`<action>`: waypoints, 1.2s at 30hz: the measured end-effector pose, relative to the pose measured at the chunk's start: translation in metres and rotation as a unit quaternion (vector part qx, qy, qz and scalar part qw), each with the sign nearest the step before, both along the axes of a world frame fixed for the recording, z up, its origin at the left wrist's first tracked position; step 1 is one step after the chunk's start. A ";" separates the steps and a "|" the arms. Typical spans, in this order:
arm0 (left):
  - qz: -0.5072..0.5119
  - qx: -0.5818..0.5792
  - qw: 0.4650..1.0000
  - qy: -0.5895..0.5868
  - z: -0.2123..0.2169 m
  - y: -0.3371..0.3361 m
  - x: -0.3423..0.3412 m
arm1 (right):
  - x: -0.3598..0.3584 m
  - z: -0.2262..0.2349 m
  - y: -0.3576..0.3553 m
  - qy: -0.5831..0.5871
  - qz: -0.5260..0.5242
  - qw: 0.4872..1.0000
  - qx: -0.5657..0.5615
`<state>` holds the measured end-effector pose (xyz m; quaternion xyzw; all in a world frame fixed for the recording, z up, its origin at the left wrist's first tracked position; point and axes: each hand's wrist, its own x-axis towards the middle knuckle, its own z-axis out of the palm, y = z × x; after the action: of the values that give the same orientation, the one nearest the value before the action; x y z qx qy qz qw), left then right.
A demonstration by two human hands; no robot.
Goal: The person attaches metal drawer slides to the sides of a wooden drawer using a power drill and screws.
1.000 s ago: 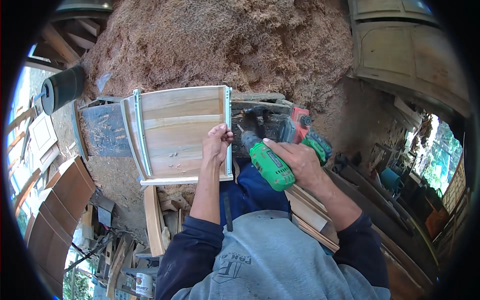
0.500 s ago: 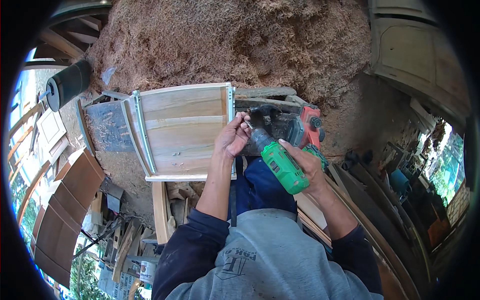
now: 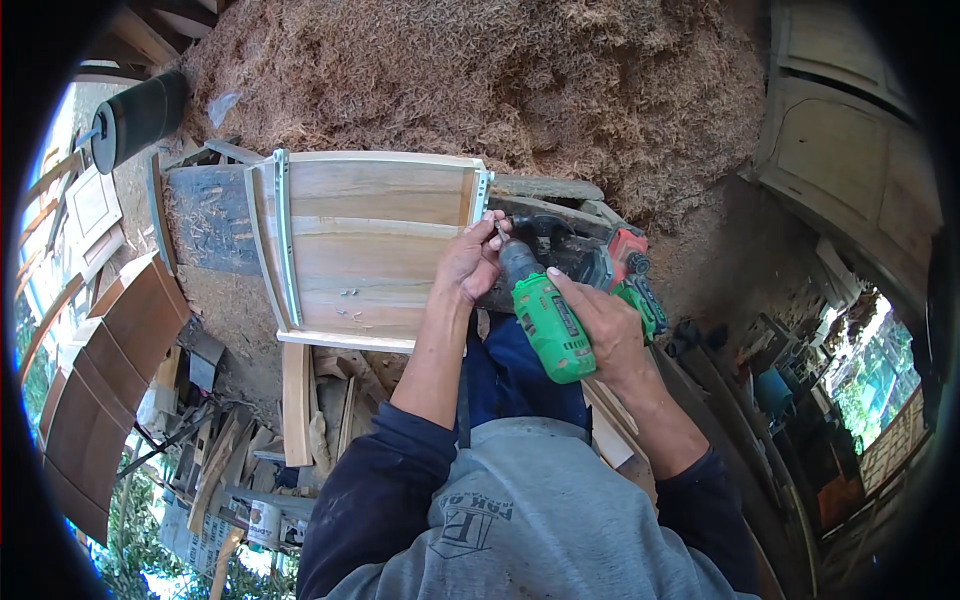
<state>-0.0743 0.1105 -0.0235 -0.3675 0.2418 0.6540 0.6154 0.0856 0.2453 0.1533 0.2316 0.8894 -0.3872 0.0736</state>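
Observation:
My right hand (image 3: 608, 330) is wrapped round a green cordless drill (image 3: 552, 325), its chuck pointing up and left. At the drill's tip, the fingers of my left hand (image 3: 472, 262) are pinched together beside the right edge of a wooden drawer (image 3: 375, 265). What they pinch is too small to make out. A pale metal drawer slide (image 3: 286, 235) runs along the drawer's left side. Another slide (image 3: 484, 190) lies on its right side, partly hidden by my left hand. A few small screws (image 3: 348, 292) lie inside the drawer.
Under the drawer is a dark wooden bench (image 3: 210, 220). A dark curved tool (image 3: 545, 226) and a red power tool (image 3: 628, 252) lie right of it. Wood shavings (image 3: 450, 80) are heaped behind. Brown panels (image 3: 115, 370) stand left; timber offcuts (image 3: 297, 405) lie near the bench.
The drill has swung more upright, and its tip stays at my left fingers. Both hands remain by the drawer's right slide. The whole view has shifted slightly.

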 end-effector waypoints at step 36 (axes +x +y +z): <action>0.125 -0.195 0.972 -0.027 -0.033 0.030 0.005 | -0.065 0.002 0.023 -0.128 0.059 0.990 -0.014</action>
<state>-0.0693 0.1404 -0.0569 -0.5253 0.2998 0.6559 0.4517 0.0204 0.2688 0.1550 0.2255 0.8792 -0.3619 0.2125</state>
